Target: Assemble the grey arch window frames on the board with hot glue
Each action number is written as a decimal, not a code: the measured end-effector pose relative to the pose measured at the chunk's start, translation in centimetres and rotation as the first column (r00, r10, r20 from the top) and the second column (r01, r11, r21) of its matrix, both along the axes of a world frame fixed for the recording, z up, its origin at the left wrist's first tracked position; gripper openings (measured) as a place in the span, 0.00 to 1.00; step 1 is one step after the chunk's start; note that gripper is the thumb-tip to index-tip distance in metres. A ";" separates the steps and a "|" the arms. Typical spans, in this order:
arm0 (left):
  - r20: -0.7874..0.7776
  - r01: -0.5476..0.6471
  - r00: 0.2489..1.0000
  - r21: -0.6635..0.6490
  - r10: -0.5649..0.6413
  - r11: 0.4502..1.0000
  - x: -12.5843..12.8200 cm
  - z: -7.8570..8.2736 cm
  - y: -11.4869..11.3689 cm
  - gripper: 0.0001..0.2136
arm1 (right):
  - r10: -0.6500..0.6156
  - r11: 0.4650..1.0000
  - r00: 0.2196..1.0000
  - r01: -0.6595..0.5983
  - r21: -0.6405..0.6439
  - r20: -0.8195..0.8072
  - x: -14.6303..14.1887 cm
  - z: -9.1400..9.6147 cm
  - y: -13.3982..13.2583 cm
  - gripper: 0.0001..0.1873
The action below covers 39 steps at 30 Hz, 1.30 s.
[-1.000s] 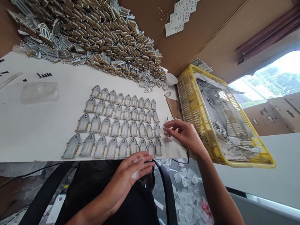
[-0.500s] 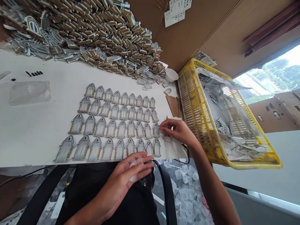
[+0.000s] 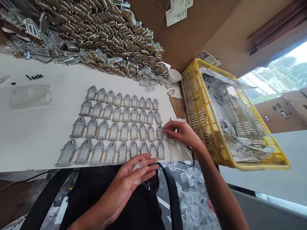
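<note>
My left hand [image 3: 128,179] is palm up at the table's front edge, its thumb pressing small translucent plastic pieces [image 3: 137,166] against the fingers. My right hand [image 3: 184,135] rests beside the right end of the rows, thumb and forefinger pinched at the edge of a grey arched window-shaped piece [image 3: 159,132]. Whether anything sits between those fingertips cannot be made out. Four-sided order shows in the arched pieces [image 3: 114,131]: they lie flat in several rows, grey frames with pale centres and brownish side edges. Part of the front row is hidden behind my left fingers.
A large heap of similar pieces [image 3: 115,41] fills the table's back. To the right stand a white bowl [image 3: 175,76], a cardboard scrap [image 3: 177,107] and a yellow crate [image 3: 198,99]. A clear plastic bag [image 3: 31,96] lies left. Clear plastic bits [image 3: 192,204] cover the floor below.
My left thumb has shifted slightly over the translucent pieces, which now lie lower against the fingers. My right hand has hardly moved. The view has shifted a little.
</note>
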<state>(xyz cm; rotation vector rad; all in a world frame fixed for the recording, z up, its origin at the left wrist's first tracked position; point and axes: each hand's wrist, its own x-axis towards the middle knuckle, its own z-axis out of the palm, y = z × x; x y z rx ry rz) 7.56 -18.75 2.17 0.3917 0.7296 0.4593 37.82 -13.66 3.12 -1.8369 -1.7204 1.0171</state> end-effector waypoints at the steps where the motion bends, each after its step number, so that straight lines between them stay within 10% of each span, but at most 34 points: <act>1: -0.002 -0.003 1.000 -0.004 0.003 1.000 0.0 0.0 0.0 0.15 | 0.001 1.000 1.000 -0.001 0.001 0.007 0.0 0.0 0.0 0.14; 14: -0.057 0.054 0.997 0.123 -0.048 0.991 0.8 0.1 0.8 0.23 | 0.146 0.987 0.989 -0.148 0.059 0.037 -4.6 5.1 -3.3 0.07; 25: -0.081 0.106 0.992 0.195 -0.092 0.975 0.6 0.5 2.2 0.27 | 0.112 0.991 0.971 -0.124 -0.045 -0.209 -7.5 5.0 -4.3 0.09; 39: -0.050 0.006 0.999 0.149 0.001 0.989 0.3 0.4 2.1 0.24 | -0.066 0.983 0.975 0.028 0.181 0.210 0.9 2.4 4.9 0.14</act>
